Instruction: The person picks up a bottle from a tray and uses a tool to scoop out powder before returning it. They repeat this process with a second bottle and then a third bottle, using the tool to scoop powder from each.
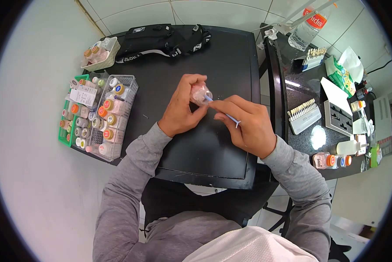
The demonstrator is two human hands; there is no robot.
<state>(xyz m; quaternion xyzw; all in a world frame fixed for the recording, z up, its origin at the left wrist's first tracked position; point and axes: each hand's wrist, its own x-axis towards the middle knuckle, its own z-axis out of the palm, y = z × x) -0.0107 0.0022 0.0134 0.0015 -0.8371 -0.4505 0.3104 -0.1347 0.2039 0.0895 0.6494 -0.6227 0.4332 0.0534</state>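
Note:
Over the black table, my left hand is wrapped round a small clear jar with pinkish contents. The jar is tilted, its mouth facing my right hand. Between the thumb and fingers of that hand is a thin light-blue plastic stick with a small crosspiece at its near end. The stick's other end is at the jar's mouth.
Baskets of small capped jars stand along the table's left side, with a woven basket behind them. A black bag lies at the back. The right-hand counter holds a tooth shade guide, a water bottle and several orange-capped jars.

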